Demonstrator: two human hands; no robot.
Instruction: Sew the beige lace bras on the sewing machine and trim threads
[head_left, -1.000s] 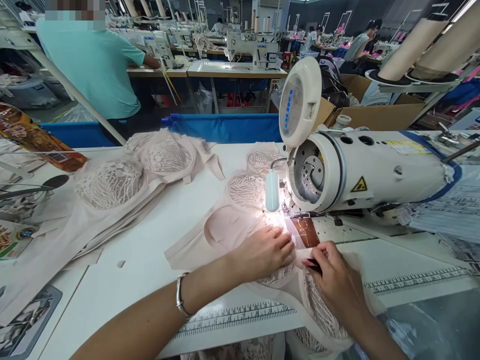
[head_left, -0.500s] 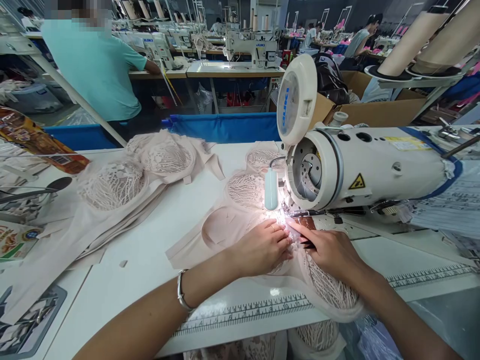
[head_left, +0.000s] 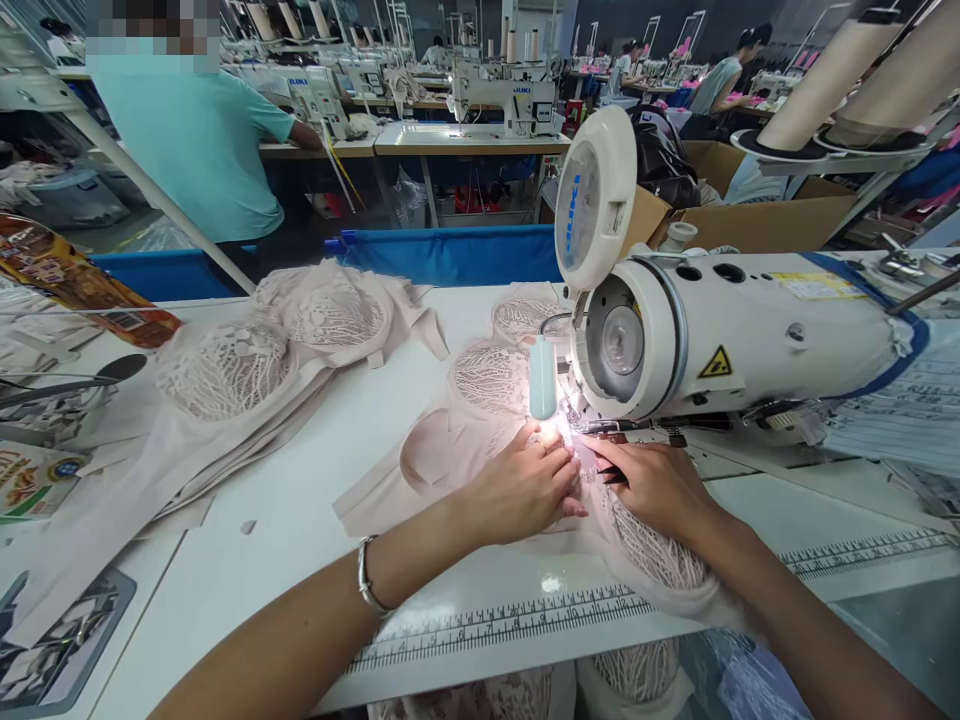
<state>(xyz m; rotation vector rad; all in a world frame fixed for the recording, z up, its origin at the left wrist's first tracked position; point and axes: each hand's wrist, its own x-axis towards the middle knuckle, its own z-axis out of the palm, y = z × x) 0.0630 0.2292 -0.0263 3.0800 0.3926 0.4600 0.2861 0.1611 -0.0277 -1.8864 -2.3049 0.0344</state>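
Note:
A pale pink bra (head_left: 652,545) with strappy lace cups lies under the lit needle area of the sewing machine (head_left: 750,330). My left hand (head_left: 525,485) is closed on its fabric just left of the needle, fingers bent and pressed together. On the other side, my right hand (head_left: 660,490) rests on the bra, index finger stretched toward the needle. Dark pointed thread snips (head_left: 613,476) poke out from under its curled fingers; their handle is hidden. More joined bra pieces (head_left: 491,375) spread behind and left of the needle. The needle itself is lost in glare.
A pile of lace bras (head_left: 232,370) lies at the left, beside a brown snack packet (head_left: 90,285). A pale green lamp (head_left: 542,378) hangs close by the needle. Thread cones (head_left: 825,75) stand at the right. A co-worker in a turquoise shirt (head_left: 180,150) sits ahead.
Both hands have shifted slightly up toward the needle, and the near bra cup has moved up and left with them. The round part inside the machine's open end has turned.

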